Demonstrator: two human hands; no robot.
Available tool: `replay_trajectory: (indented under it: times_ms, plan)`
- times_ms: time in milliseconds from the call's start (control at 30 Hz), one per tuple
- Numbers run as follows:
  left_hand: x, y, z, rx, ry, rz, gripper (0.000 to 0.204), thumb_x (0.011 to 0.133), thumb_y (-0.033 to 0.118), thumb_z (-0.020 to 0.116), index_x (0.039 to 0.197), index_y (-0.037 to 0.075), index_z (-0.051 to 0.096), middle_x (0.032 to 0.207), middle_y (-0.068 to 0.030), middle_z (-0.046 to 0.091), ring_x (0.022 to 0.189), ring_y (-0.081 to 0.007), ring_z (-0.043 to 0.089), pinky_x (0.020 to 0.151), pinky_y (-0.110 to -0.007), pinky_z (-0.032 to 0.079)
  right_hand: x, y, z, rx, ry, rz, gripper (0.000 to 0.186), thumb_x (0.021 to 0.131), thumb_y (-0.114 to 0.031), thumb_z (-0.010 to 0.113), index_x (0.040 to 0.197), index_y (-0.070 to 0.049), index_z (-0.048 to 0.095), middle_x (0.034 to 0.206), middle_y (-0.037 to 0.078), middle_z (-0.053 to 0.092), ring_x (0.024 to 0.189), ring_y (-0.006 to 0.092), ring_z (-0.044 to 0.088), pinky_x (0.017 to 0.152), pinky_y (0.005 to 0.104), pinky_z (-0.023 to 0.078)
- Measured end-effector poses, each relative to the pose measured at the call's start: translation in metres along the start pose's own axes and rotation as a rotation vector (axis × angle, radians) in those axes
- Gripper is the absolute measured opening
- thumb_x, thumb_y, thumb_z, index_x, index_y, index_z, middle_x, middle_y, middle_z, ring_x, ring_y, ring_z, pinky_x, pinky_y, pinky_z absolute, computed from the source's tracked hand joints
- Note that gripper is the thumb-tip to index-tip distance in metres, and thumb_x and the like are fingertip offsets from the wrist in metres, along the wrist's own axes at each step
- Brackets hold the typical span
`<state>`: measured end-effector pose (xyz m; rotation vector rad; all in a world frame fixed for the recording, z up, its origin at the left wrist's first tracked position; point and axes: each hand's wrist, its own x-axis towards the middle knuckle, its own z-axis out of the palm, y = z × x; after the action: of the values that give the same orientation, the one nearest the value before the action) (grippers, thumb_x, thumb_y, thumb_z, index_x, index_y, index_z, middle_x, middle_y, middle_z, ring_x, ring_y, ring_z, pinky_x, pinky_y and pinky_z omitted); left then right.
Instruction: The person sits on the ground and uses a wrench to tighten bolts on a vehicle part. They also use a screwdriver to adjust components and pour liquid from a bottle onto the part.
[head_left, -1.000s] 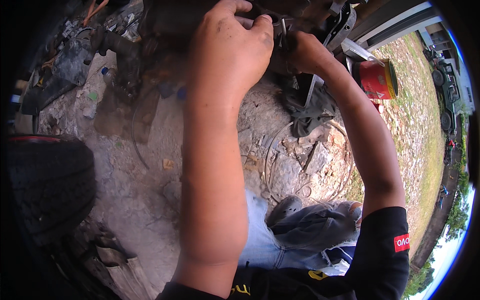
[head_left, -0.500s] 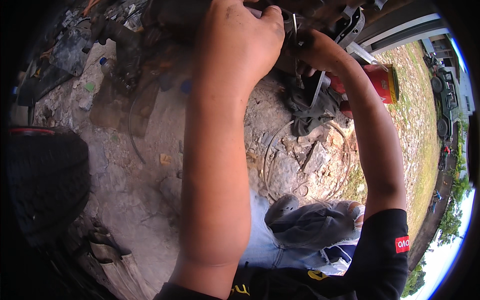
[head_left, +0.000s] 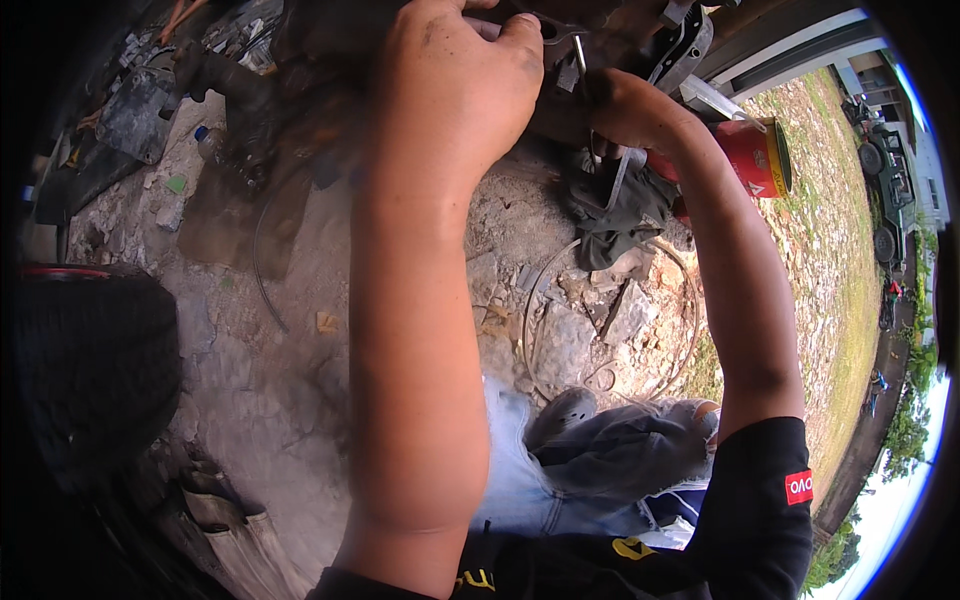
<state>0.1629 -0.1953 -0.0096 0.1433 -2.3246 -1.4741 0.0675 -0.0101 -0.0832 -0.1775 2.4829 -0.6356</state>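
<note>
My left hand is raised at the top of the view, its fingers curled against dark metal parts. The thumb presses toward a thin, loop-ended metal piece; what lies inside the grip is hidden. Just to the right, my right hand is closed around a slim, shiny metal rod, which shows above and below the fingers. Behind the right hand stands a metal bracket with holes. A dark cloth hangs or lies below that hand.
A red can stands beyond my right forearm. A looped wire or cable lies on the rubble. At the left are a large tyre and a plastic bottle. Grassy ground and a parked vehicle appear at the right.
Both hands and forearms appear slightly farther left, and the surroundings have shifted a little with the view. Both hands stay closed at the metal parts, with the rod still in the right.
</note>
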Motion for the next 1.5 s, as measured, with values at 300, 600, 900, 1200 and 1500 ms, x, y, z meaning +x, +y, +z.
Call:
replay_trajectory:
  times_ms: [300, 600, 900, 1200, 1500]
  plan:
    - [0.014, -0.028, 0.011, -0.055, -0.076, -0.017, 0.036, 0.088, 0.02, 0.069, 0.114, -0.005, 0.063, 0.094, -0.0193, 0.072, 0.086, -0.0261, 0.07, 0.078, -0.035, 0.054, 0.0, 0.002, 0.009, -0.096, 0.172, -0.106, 0.033, 0.087, -0.013, 0.059, 0.118, -0.001, 0.06, 0.091, 0.015, 0.071, 0.082, 0.0225, 0.07, 0.072, 0.0362, 0.054]
    - [0.009, -0.022, 0.015, -0.002, -0.107, -0.013, 0.041, 0.087, 0.027, 0.071, 0.117, 0.0, 0.065, 0.097, -0.0139, 0.073, 0.086, -0.019, 0.069, 0.077, -0.031, 0.053, 0.011, 0.017, 0.019, -0.099, 0.226, -0.223, 0.037, 0.083, -0.009, 0.06, 0.119, -0.001, 0.059, 0.098, 0.017, 0.071, 0.087, 0.0245, 0.069, 0.075, 0.037, 0.054]
    - [0.01, -0.024, 0.011, 0.0, -0.087, 0.004, 0.04, 0.087, 0.027, 0.071, 0.117, 0.0, 0.065, 0.096, -0.0127, 0.073, 0.084, -0.0177, 0.068, 0.077, -0.03, 0.052, -0.004, 0.002, 0.014, -0.13, 0.074, -0.159, 0.038, 0.082, -0.009, 0.06, 0.119, 0.0, 0.058, 0.1, 0.022, 0.069, 0.093, 0.0316, 0.069, 0.081, 0.0391, 0.053]
    - [0.01, -0.025, 0.007, 0.009, -0.096, -0.008, 0.041, 0.087, 0.026, 0.071, 0.117, -0.001, 0.065, 0.09, -0.0093, 0.072, 0.078, -0.0129, 0.064, 0.074, -0.027, 0.051, -0.008, 0.002, 0.012, -0.063, 0.104, -0.165, 0.039, 0.081, -0.012, 0.063, 0.118, 0.0, 0.057, 0.106, 0.022, 0.069, 0.103, 0.036, 0.066, 0.088, 0.0417, 0.051]
    - [0.011, -0.028, 0.012, 0.014, -0.079, 0.025, 0.041, 0.088, 0.025, 0.071, 0.117, -0.002, 0.064, 0.091, -0.0096, 0.072, 0.079, -0.0127, 0.065, 0.074, -0.027, 0.051, -0.006, 0.011, 0.018, -0.157, 0.239, -0.237, 0.039, 0.08, -0.013, 0.063, 0.116, 0.0, 0.058, 0.107, 0.025, 0.067, 0.108, 0.0402, 0.063, 0.09, 0.0431, 0.05]
